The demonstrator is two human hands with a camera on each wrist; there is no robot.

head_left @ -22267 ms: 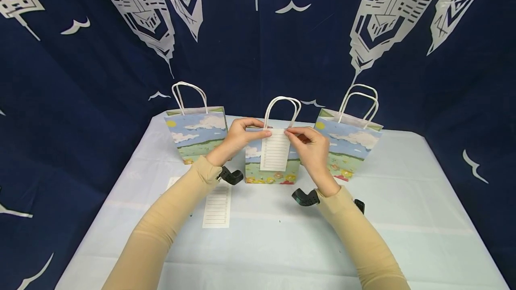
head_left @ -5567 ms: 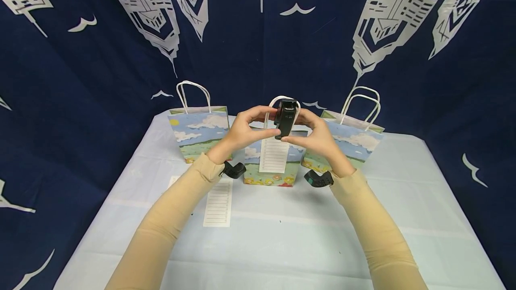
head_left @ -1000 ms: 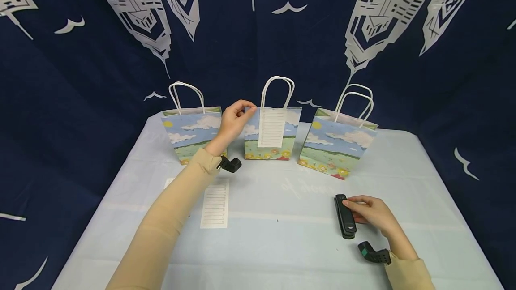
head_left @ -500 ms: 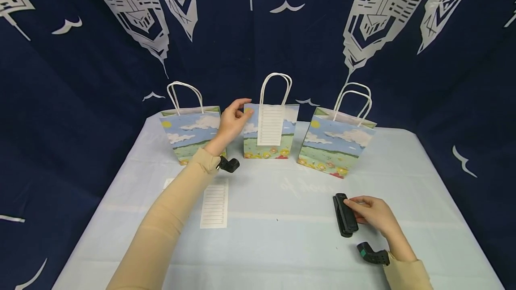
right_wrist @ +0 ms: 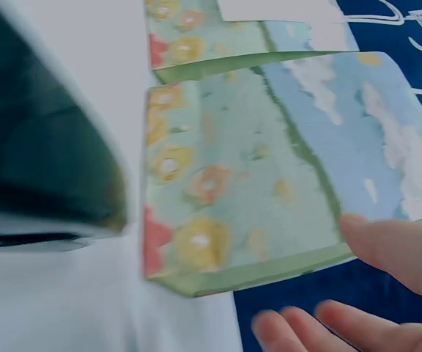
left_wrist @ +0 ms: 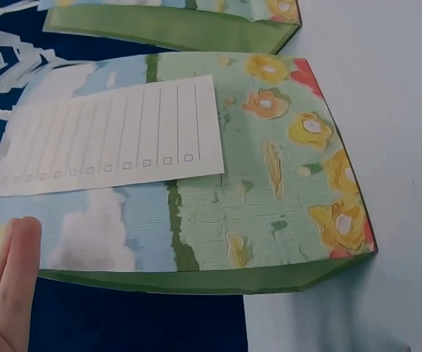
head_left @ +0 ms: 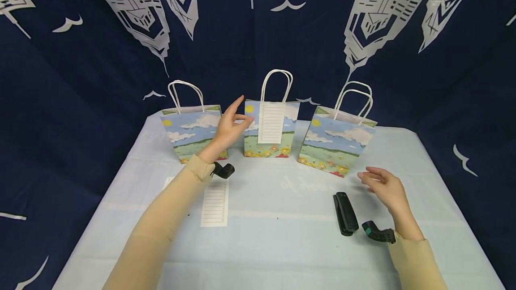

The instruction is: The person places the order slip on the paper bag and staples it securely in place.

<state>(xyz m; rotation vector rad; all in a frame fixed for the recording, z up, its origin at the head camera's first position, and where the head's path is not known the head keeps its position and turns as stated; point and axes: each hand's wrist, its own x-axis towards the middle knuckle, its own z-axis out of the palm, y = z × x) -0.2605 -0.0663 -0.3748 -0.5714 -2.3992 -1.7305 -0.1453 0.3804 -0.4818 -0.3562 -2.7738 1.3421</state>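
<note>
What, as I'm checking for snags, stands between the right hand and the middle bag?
The right bag does: in the head view it stands across the straight line from the right hand to the middle bag.

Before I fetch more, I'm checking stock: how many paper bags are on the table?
3: the left bag, partly behind the left hand; the middle bag, lined sheet on its front; the right bag, beyond the black stapler. No other bag shows.

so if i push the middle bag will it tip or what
The middle bag is probably light and prone to flex, since it looks like thin paper. It could tip if pushed near the top, standing upright with sides narrower than its front. The lined sheet on its front, thin-looking, would likely bend easily.
</note>
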